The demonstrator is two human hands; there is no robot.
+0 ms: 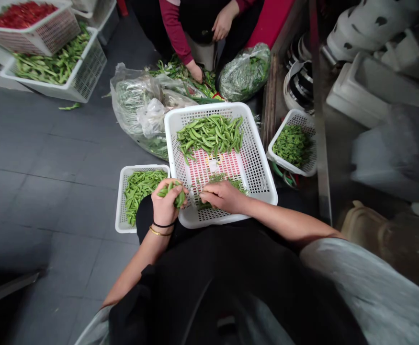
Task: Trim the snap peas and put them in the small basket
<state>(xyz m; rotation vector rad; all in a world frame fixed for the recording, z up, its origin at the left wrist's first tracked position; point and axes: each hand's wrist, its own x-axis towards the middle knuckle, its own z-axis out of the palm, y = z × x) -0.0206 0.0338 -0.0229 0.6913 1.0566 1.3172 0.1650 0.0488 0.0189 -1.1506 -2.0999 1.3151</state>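
Several green pea pods [179, 197] are held in my left hand [166, 201], whose fingers curl around them at the near left corner of a white plastic basket [263, 184]. My right hand [223, 195] is over the near part of that basket, its thumb and fingers pinched together; whatever lies between them is too small to make out. A pile of whole pea pods [211, 134] covers the far half of the basket. Small green trimmings [238, 183] lie near my right hand. To the left, a smaller white basket [119, 211] holds many more pods.
Across from me a person's hand [197, 72] reaches into leafy greens beside plastic bags of greens [137, 100]. A small basket of leaves [291, 146] stands right, by a metal post [322, 143]. Stacked baskets of red and green vegetables [83, 72] stand far left.
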